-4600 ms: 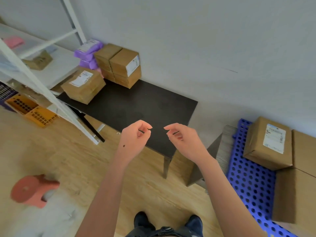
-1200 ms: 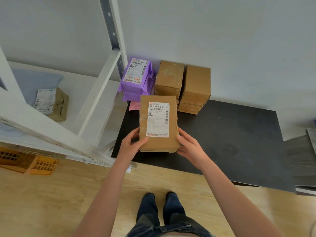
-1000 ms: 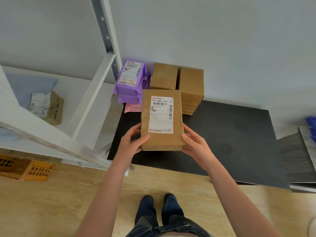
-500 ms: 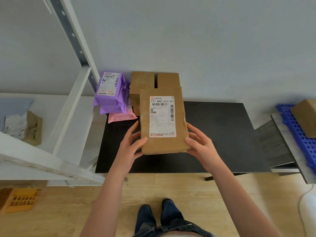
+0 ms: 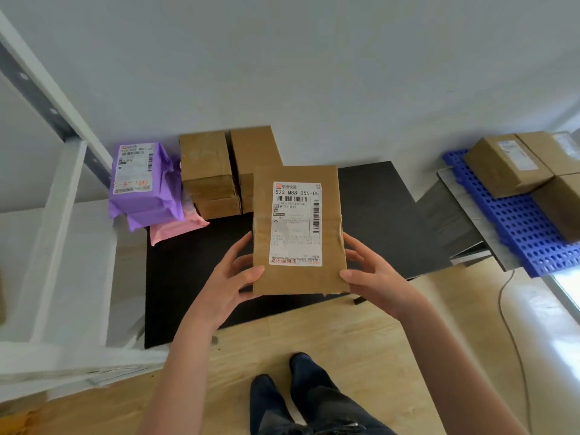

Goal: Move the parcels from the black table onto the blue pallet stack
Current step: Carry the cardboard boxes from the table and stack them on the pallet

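White shelving rack [image 5: 59,215] well left of the left hand [image 5: 226,284]; thin cable [image 5: 499,293] lying on wood floor [image 5: 345,334] right of the right hand [image 5: 376,277]; grey wall [image 5: 314,73] beyond both

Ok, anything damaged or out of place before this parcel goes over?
Nothing damaged. The held brown parcel looks sound, only wrinkled tape. The purple mailers hang past the black table's left edge, with a pink mailer askew beneath.
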`<state>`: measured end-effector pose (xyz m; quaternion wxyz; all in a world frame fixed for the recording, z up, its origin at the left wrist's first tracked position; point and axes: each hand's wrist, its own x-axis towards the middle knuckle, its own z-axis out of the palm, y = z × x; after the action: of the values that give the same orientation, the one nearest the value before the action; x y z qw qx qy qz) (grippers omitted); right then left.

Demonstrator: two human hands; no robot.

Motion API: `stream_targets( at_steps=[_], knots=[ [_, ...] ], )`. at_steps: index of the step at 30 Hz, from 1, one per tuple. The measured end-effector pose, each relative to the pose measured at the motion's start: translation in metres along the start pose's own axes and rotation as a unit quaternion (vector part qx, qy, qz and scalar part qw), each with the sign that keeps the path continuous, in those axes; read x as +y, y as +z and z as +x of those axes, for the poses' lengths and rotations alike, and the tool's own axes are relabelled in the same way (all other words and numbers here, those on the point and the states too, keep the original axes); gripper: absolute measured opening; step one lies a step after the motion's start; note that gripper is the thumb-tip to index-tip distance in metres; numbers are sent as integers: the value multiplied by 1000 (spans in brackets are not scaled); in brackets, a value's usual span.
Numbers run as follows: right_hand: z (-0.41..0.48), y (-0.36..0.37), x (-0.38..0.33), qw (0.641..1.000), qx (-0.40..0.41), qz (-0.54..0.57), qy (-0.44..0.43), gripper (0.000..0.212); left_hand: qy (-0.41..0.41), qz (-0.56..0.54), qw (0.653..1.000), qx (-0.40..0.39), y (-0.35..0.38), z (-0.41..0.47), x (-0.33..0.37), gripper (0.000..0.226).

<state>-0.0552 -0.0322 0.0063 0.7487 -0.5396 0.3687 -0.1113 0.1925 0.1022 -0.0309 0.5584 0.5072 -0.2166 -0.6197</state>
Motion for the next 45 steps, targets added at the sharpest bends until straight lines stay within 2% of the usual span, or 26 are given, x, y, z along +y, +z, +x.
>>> stream_targets(
  at_steps=[7, 11, 16, 26, 33, 40, 45],
  knots=[
    [-31, -13, 16, 996, 68, 55, 13, 86, -28, 30, 997, -62, 20, 9, -2, 78],
    [-50, -24, 20, 993, 93, 74, 8, 94, -33, 65, 994, -77, 41, 13, -2, 83],
    [-74, -47, 25, 988, 121, 99, -5, 84, -42, 94, 990, -99, 76, 22, -1, 78],
    [-136, -126, 36, 982, 152, 110, -21, 78, -47, 119, 989, -75, 181, 36, -30, 64],
    [-194, -203, 48, 974, 180, 134, -33, 45, -50, 130, 986, -87, 274, 52, -63, 62],
    [-241, -272, 64, 969, 193, 151, -30, 53, -54, 147, 982, -102, 352, 66, -97, 60],
    [-259, -306, 75, 962, 208, 173, -29, 53, -70, 164, 977, -115, 387, 78, -111, 44]
  ],
)
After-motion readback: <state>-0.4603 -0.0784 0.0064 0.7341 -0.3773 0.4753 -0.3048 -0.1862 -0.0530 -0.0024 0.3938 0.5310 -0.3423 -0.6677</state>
